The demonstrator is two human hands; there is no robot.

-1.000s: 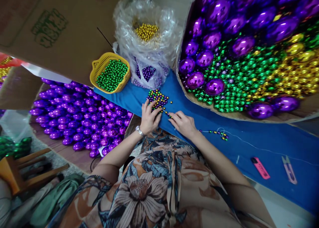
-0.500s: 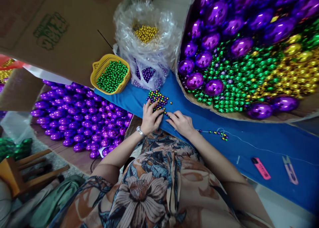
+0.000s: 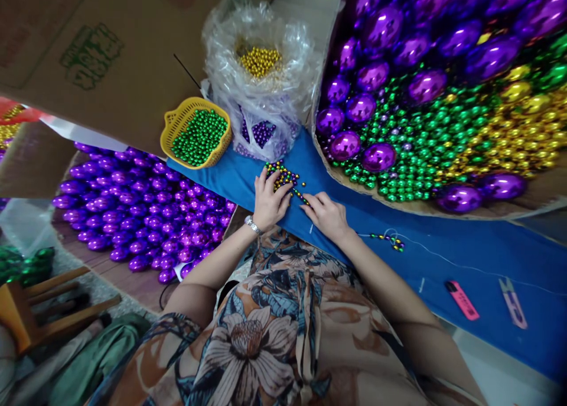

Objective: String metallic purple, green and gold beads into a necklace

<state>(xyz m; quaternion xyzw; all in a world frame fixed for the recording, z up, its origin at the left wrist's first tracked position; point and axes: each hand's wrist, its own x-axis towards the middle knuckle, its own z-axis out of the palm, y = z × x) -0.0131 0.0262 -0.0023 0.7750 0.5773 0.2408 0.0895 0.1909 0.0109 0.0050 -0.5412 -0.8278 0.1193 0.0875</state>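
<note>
At far left, a brown cardboard panel [image 3: 146, 93] bears green printing [image 3: 91, 57] that I cannot read at this angle. Below it, shiny purple baubles [image 3: 142, 211] fill a carton. A yellow slotted plastic basket [image 3: 168, 135] holds green beads [image 3: 200, 137]. Just right of it stands a clear plastic bag [image 3: 221, 51] with gold beads [image 3: 260, 61] showing at its mouth and purple ones lower down.

The left hand [image 3: 270, 204], a metal-banded wristwatch [image 3: 253, 224] behind it, lies palm down with fingers spread over the near left edge of a mixed bead pile [image 3: 283, 175]; whether it pinches any bead I cannot tell. A short row of beads [image 3: 300, 195] runs from the pile to the right hand [image 3: 326, 216], whose thumb and forefinger grip its near end.

Past the right wrist, a beaded strand [image 3: 378, 236] and pale thread [image 3: 447, 258] trail across blue cloth [image 3: 425, 234]. Farther right lie a pink dark-ended tool [image 3: 463, 300], its dark marks too small to read, and thread snips [image 3: 514, 305].
</note>
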